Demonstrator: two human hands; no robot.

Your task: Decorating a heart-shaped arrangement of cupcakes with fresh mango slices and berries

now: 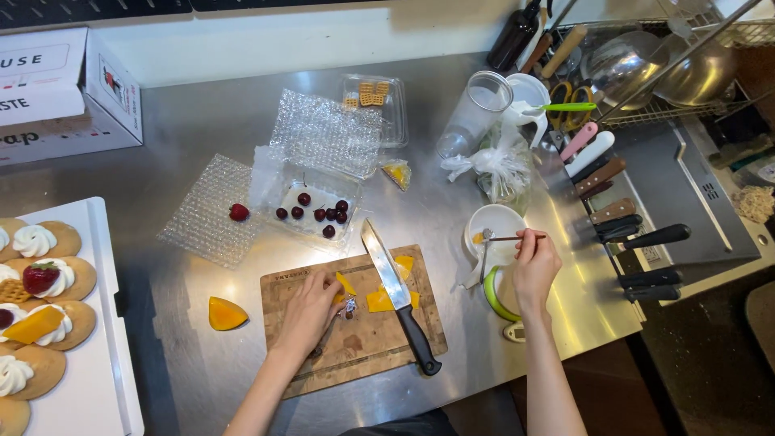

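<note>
A matt wooden cutting board [355, 339] lies on the brushed steel counter [202, 121]; the knife [397, 291] has a glossy metal blade.

Seven cherries [316, 211], two strawberries [239, 212], one knife [395, 295]

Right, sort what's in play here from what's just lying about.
In play: left hand on the mango slices on the cutting board; right hand holding a small tool over the white bowl; knife.
Lying about: bubble wrap, cardboard box, knife rack.
</note>
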